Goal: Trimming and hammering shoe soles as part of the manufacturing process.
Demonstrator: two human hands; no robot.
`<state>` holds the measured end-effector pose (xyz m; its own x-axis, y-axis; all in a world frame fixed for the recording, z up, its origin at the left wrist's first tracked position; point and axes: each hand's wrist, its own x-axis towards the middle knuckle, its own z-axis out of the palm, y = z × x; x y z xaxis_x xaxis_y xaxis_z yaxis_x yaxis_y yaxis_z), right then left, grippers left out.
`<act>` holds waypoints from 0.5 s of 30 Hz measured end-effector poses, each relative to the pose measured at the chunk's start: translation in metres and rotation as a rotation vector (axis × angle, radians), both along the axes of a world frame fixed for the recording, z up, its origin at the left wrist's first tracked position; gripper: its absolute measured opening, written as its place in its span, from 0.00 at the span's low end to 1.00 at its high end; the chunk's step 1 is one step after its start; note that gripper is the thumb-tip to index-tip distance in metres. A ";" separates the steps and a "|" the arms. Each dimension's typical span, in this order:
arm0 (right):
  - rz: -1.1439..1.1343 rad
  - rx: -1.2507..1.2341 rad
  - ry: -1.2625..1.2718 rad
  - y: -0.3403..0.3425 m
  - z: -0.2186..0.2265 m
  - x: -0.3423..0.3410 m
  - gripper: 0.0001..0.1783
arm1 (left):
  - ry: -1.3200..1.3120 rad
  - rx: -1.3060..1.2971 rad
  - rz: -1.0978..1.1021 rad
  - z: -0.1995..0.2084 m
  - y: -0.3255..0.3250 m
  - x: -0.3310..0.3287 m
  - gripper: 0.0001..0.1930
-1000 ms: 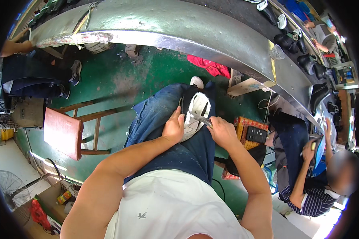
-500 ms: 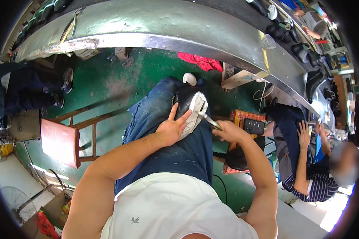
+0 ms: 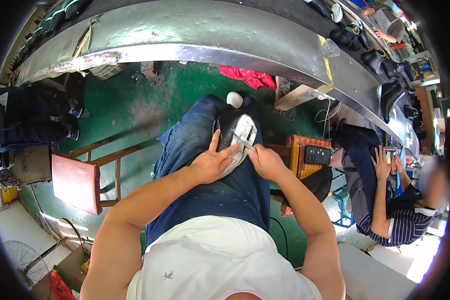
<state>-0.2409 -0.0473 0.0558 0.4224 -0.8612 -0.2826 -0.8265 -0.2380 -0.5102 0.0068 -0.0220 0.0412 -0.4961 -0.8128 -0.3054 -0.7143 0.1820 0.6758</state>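
Observation:
A black shoe [image 3: 229, 127] lies across my lap with its pale underside [image 3: 244, 131] facing up and a jagged white edge round the toe. My left hand [image 3: 210, 164] grips its near left side, two fingers spread apart over the black upper and the underside. My right hand [image 3: 268, 163] is closed round a slim metal hand tool [image 3: 245, 143], whose tip rests on or just over the middle of the underside, close to my left fingertips. Most of the tool's handle is hidden in my right hand.
A long metal bench [image 3: 195, 37] curves across the front, bearing black shoes [image 3: 392, 97] and a clear cup [image 3: 330, 48]. To my left stands a brown stool [image 3: 76, 182]. A dark phone [image 3: 317, 155] lies on a woven seat at my right, near a seated co-worker [image 3: 405, 215].
My right hand has moved left and inward, bringing the tool over the shoe's underside at a flatter angle. My left hand and the shoe stay almost where they were.

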 end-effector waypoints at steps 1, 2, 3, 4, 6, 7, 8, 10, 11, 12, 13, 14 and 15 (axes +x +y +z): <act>-0.001 0.045 0.047 -0.007 0.012 0.003 0.25 | 0.026 0.079 0.015 0.006 -0.001 0.001 0.31; -0.002 0.092 0.095 -0.008 0.023 0.007 0.26 | 0.054 0.160 0.030 0.009 0.001 0.003 0.33; -0.005 0.094 0.095 -0.005 0.028 0.008 0.26 | 0.053 0.162 0.027 -0.001 0.007 0.004 0.33; -0.063 0.160 -0.097 -0.003 0.033 0.011 0.24 | 0.156 0.076 0.157 -0.018 0.016 0.007 0.36; -0.128 0.233 -0.282 0.009 0.029 0.010 0.23 | 0.264 -0.002 0.283 -0.030 0.022 0.008 0.39; -0.059 0.179 -0.119 0.015 0.022 0.013 0.25 | 0.238 0.022 0.260 -0.030 0.018 0.009 0.42; 0.011 0.125 0.043 0.019 0.018 0.013 0.27 | 0.212 0.046 0.236 -0.030 0.015 0.008 0.44; 0.025 0.166 0.079 0.015 0.024 0.008 0.26 | 0.193 0.079 0.234 -0.028 0.014 0.008 0.45; -0.039 0.191 -0.073 0.015 0.031 0.008 0.27 | 0.207 0.078 0.230 -0.027 0.014 0.009 0.46; -0.103 0.215 -0.225 0.014 0.036 0.010 0.27 | 0.221 0.077 0.225 -0.028 0.013 0.010 0.46; -0.118 0.139 -0.282 0.020 0.039 0.013 0.26 | 0.221 0.076 0.226 -0.029 0.014 0.010 0.46; -0.116 0.138 -0.283 0.024 0.033 0.015 0.26 | 0.231 0.055 0.225 -0.031 0.013 0.010 0.47; -0.042 0.139 -0.104 0.027 0.021 0.017 0.26 | 0.241 0.033 0.224 -0.033 0.013 0.010 0.48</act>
